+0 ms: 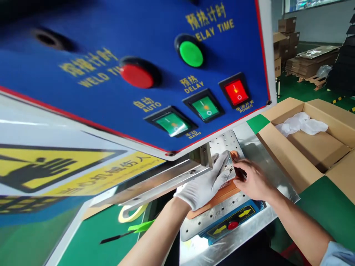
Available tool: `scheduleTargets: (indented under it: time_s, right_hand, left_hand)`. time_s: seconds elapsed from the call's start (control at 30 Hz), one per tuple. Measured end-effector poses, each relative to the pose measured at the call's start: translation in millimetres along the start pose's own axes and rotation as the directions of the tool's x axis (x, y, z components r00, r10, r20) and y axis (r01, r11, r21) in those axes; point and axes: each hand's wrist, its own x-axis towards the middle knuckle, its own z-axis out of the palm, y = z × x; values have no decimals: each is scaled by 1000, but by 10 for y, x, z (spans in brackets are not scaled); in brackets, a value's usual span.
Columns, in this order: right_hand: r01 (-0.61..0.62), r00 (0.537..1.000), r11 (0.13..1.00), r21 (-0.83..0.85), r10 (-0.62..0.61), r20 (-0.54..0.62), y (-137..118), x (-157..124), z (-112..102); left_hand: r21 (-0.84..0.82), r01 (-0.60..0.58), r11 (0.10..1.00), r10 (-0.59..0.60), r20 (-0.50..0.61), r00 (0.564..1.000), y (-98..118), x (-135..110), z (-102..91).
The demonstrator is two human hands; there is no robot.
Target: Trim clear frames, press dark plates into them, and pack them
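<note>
Under the blue panel [133, 74], a metal plate [223, 142] is pressed by the flat fingers of the gloved left hand [206, 181], and an orange sheet [215, 195] is pinched by the bare right hand [252, 179].

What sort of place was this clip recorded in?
Most likely a factory workshop: a machine's blue control panel marked WELD TIME and DELAY TIME, a perforated metal fixture plate, and stacked cardboard cartons in the background.

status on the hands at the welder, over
Gloved left hand flat on perforated steel plate. Bare right hand at orange sheet. Metal bar beside left hand.
</note>
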Motion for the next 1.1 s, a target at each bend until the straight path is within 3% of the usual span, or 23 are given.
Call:
scheduleTargets:
  time_s: [0.2,0.33,0.47,0.53,0.6,0.7,0.8,0.83,0.9,0.97,1.0,1.03,1.1]
  right_hand:
    - [-94,995,990,103,95,-2,48,-19,15]
    - [-92,996,993,69,91,20,97,-31,-19]
    - [57,997,991,-118,-63,-46,-41,-179,1]
    - [169,977,964,-204,-191,-94,-178,-266,48]
    - [289,950,931,-223,-308,-54,-324,-286,125]
    - [430,902,879,-206,-412,126,-509,-152,336]
    - [501,858,821,-275,-429,283,-618,43,639]
    - [513,851,797,-319,-425,308,-635,87,736]
    - [513,856,753,-411,-415,308,-648,132,892]
    - [492,871,725,-482,-412,269,-643,141,984]
    - [483,875,713,-508,-414,251,-640,143,1011]
    - [476,877,701,-531,-418,236,-637,147,1028]
    - [463,881,680,-569,-426,208,-634,167,1048]
  left_hand:
    - [-55,58,997,-54,69,996,27,4,17]
    - [-79,105,991,-99,71,993,155,45,-35]
    - [-11,143,990,-143,30,989,366,-12,-100]
    - [11,129,992,-128,-66,990,444,-140,-89]
    - [40,141,989,-130,-216,968,467,-335,-18]
    - [56,206,977,-166,-406,899,402,-702,190]
    - [-62,202,977,-204,-534,820,250,-1058,440]
    - [-162,218,962,-272,-570,775,185,-1152,517]
    - [-400,287,870,-485,-593,643,40,-1283,649]
    - [-571,348,743,-662,-551,508,-110,-1326,746]
    - [-610,364,704,-704,-530,472,-179,-1316,781]
    - [-623,365,692,-715,-519,469,-238,-1288,805]
    - [-637,334,695,-702,-501,506,-317,-1190,826]
